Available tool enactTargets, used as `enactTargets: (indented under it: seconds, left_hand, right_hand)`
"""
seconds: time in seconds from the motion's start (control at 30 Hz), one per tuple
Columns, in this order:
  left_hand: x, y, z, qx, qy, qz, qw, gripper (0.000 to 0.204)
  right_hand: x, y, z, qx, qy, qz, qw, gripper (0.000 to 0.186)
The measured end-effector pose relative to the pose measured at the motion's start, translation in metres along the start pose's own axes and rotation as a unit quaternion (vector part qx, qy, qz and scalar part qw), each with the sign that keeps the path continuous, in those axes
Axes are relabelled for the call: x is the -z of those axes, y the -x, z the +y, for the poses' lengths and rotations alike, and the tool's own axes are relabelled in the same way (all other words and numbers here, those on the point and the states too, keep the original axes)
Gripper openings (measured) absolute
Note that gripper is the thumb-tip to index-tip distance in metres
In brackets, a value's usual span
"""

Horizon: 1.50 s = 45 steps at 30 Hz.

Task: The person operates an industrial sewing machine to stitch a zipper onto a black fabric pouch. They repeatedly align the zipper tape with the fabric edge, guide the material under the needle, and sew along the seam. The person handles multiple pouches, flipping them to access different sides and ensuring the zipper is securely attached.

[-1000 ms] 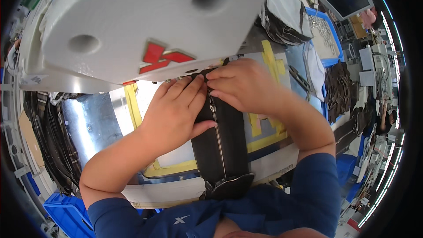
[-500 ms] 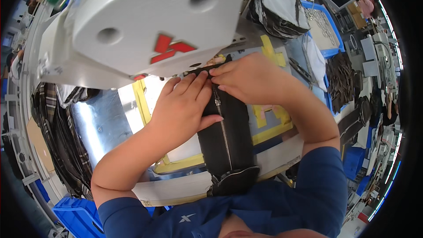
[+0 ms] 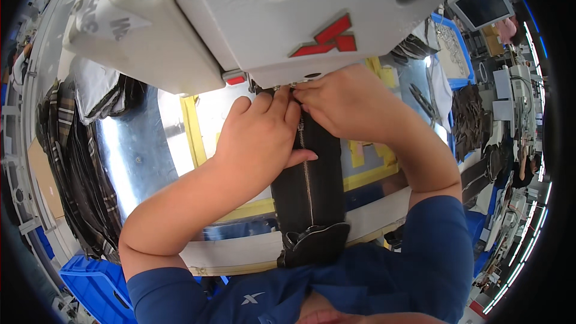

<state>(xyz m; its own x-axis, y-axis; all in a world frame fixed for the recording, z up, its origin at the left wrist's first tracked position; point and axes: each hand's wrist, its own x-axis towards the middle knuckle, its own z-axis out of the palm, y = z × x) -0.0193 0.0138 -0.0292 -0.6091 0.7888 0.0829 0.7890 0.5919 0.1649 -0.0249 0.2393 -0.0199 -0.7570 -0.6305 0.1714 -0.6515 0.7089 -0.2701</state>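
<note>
A long black fabric piece [image 3: 324,187] with a metal zipper [image 3: 308,186] down its middle runs from under the white sewing machine head [image 3: 324,30] toward my body. Across its left side lies my left hand [image 3: 258,135], fingers stretched toward the machine and thumb spread out over the zipper. On the right, my right hand [image 3: 348,105] pinches the far end of the piece with its fingers pressed together. Both sets of fingertips nearly meet just under the machine head, which hides the needle. A dark curved flap [image 3: 315,241] with a zipped edge forms the near end.
Plaid and black fabric pieces [image 3: 67,162] are stacked at the left, above a blue crate [image 3: 96,282]. Yellow tape [image 3: 189,129] marks the metal work surface. At the right are snips [image 3: 423,103], a blue tray [image 3: 470,54] of metal parts and dark strips [image 3: 468,117].
My view has shifted, so the machine head appears farther right and higher. My hands and the fabric's far end sit slightly farther up in the picture, with their grip much the same.
</note>
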Motion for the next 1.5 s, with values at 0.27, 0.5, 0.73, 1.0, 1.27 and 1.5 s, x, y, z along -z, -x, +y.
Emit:
enactTargets:
  seconds: [0.27,0.5,0.73,1.0,1.27,1.5]
  left_hand:
    - [0.005,-0.001,0.000,0.015,0.013,-0.034,0.999,0.085]
    - [0.005,0.002,-0.005,0.011,0.040,-0.024,0.999,0.088]
    - [0.006,-0.001,-0.001,0.009,0.040,-0.020,0.999,0.091]
    - [0.005,0.003,-0.002,0.019,0.035,-0.024,0.999,0.094]
    - [0.009,0.003,-0.004,0.000,0.037,-0.011,0.999,0.095]
    - [-0.001,-0.003,-0.001,-0.049,0.072,0.003,0.996,0.100]
  right_hand:
    - [-0.002,-0.001,-0.004,0.005,0.001,0.021,1.000,0.018]
    - [0.003,-0.001,-0.004,0.001,0.014,-0.009,1.000,0.020]
    - [0.001,0.006,0.000,-0.004,-0.010,0.001,1.000,0.023]
    - [0.001,0.011,-0.003,-0.004,-0.017,-0.031,0.999,0.031]
    - [-0.002,0.010,-0.006,0.001,0.004,-0.020,1.000,0.024]
    - [0.015,0.017,0.004,-0.060,-0.001,-0.149,0.987,0.025]
